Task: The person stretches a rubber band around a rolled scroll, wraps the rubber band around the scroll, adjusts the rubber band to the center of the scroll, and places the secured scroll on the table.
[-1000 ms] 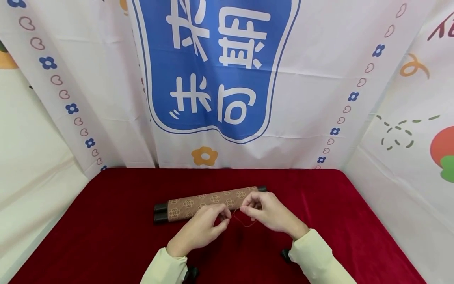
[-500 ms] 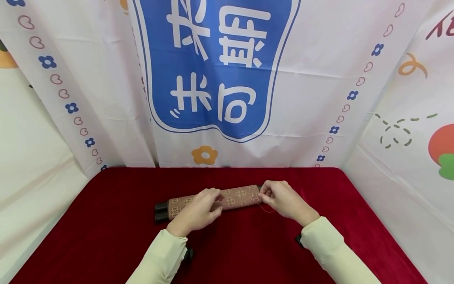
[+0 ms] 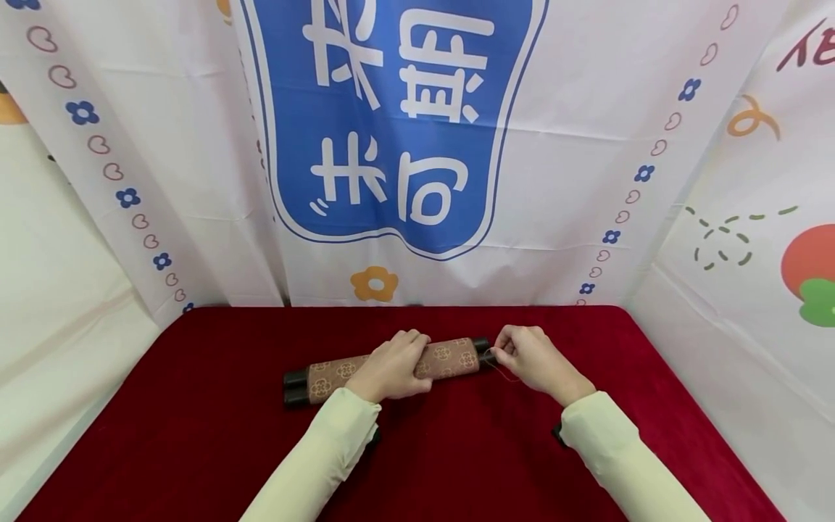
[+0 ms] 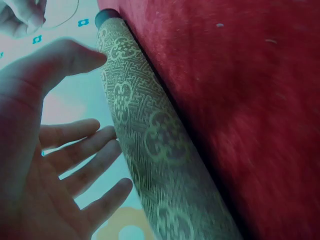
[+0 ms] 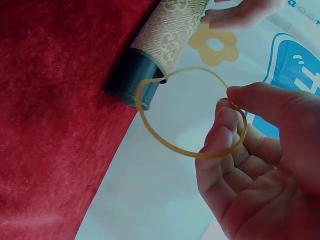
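A rolled scroll (image 3: 451, 358) in brown cloth with pale flower patterns lies across the table, paired dark knobs (image 3: 296, 388) showing at its left end. My left hand (image 3: 394, 366) is over its middle, fingers toward the far side and thumb toward the near side. In the left wrist view, those fingers are spread and loosely bent, with the tips at the scroll's edge. At the right end, my right hand (image 3: 531, 359) pinches a thin yellowish rubber band (image 5: 172, 146) between thumb and fingertips. The band's loop hangs open beside the dark end knob (image 5: 132, 77), appearing partly across it in the right wrist view.
A dark red velvety cloth (image 3: 196, 435) covers the table. Behind it hangs a white printed curtain (image 3: 554, 181) with a blue sign shape, and pale fabric walls (image 3: 750, 348) stand on both sides.
My right hand has moved right and away from me with the rubber band, from in front of the scroll to its right end. The left hand has moved onto the scroll's middle.
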The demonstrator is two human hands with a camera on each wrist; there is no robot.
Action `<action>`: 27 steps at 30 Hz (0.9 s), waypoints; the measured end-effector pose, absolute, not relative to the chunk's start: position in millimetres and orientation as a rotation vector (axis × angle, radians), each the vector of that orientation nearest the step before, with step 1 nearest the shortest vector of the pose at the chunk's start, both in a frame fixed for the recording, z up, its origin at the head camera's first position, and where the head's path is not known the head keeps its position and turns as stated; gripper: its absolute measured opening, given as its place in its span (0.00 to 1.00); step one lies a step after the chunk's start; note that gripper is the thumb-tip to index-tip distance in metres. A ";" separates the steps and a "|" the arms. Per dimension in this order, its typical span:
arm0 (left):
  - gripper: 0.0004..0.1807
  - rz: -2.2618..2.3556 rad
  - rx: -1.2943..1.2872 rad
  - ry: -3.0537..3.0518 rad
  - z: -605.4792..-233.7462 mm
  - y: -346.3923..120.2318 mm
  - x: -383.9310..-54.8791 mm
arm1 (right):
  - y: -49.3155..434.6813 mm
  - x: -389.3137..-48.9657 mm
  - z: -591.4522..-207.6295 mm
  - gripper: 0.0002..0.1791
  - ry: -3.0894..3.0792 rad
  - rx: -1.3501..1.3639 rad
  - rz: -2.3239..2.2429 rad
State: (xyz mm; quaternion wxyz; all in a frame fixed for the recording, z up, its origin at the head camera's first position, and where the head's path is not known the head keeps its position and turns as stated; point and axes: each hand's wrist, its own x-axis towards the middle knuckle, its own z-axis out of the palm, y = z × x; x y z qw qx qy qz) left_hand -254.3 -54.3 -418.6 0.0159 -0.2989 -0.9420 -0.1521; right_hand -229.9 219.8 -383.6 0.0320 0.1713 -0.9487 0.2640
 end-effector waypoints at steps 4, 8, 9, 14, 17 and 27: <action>0.41 -0.387 -0.911 -2.960 -420.8 -40.4 -266.9 | 222.4 -231.8 -387.2 0.03 -2.929 0.506 0.811; 0.43 -0.306 -0.896 -3.002 -424.4 -27.9 -277.1 | 223.8 -233.2 -390.1 0.03 -2.936 0.487 0.820; 0.44 -0.296 -0.892 -3.014 -425.7 -25.2 -279.5 | 224.0 -233.6 -390.6 0.03 -2.938 0.484 0.823; 0.44 -0.256 -0.883 -3.080 -429.6 -14.4 -285.9 | 224.6 -235.2 -392.0 0.03 -2.960 0.457 0.838; 0.43 -0.233 -0.889 -3.090 -432.5 -8.4 -287.9 | 225.4 -235.5 -392.8 0.03 -2.976 0.445 0.838; 0.48 -0.222 -0.837 -3.090 -443.2 10.4 -292.8 | 226.9 -236.1 -393.6 0.04 -2.984 0.402 0.849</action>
